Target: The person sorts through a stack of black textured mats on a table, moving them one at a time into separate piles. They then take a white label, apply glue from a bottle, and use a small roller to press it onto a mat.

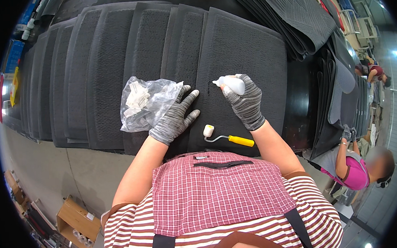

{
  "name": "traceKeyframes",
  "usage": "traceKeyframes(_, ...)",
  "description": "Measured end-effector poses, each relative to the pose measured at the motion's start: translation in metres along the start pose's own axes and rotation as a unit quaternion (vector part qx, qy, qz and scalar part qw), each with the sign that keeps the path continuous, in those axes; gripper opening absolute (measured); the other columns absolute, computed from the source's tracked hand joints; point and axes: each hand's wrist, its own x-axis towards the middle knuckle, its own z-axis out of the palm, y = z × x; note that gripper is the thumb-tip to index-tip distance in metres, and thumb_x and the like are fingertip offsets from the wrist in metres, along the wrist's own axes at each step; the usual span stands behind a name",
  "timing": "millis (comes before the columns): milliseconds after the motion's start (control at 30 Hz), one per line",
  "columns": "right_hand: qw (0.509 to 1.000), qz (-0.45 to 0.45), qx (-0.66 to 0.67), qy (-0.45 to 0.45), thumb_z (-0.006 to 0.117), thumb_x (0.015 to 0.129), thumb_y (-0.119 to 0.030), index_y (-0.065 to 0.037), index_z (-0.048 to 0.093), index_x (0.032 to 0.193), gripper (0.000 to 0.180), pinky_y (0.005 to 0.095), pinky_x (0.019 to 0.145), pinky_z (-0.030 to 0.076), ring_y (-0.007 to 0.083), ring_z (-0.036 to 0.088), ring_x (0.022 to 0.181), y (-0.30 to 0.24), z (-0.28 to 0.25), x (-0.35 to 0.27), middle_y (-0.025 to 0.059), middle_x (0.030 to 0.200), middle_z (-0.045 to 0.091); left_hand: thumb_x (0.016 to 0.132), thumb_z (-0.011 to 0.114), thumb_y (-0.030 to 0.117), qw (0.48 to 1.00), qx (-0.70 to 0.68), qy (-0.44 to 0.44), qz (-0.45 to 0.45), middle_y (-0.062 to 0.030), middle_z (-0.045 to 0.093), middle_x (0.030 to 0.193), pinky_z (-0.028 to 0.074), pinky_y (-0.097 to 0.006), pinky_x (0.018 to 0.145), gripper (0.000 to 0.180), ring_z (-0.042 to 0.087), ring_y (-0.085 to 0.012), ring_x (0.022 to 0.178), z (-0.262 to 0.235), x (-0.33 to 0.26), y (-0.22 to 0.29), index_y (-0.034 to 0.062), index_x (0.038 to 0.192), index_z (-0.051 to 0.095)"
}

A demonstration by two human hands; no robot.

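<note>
Two knit-gloved hands work on a ribbed black floor mat (244,53): the left hand (174,118) lies with fingers released, the right hand (247,103) has fingers clenched around a white squeeze bottle (230,83).

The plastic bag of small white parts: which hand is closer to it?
Left. The left hand lies flat on the mat, touching the bag's right edge. The right hand is farther right, holding a white bottle.
</note>
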Motion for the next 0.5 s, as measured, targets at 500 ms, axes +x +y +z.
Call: traceKeyframes(500, 0.997, -0.029, -0.058, -0.035, 0.075, 0.077, -0.013, -0.003, 0.06, 0.097, 0.026, 0.03, 0.071, 0.057, 0.0208, 0.069, 0.08, -0.005, -0.015, -0.029, 0.0108, 0.088, 0.068, 0.084, 0.067, 0.029, 1.0, 0.007, 0.009, 0.006, -0.0146, 0.042, 0.139, 0.027, -0.045, 0.112, 0.055, 0.032, -0.0331, 0.134, 0.001, 0.0, 0.0, 0.0114, 0.133, 0.05)
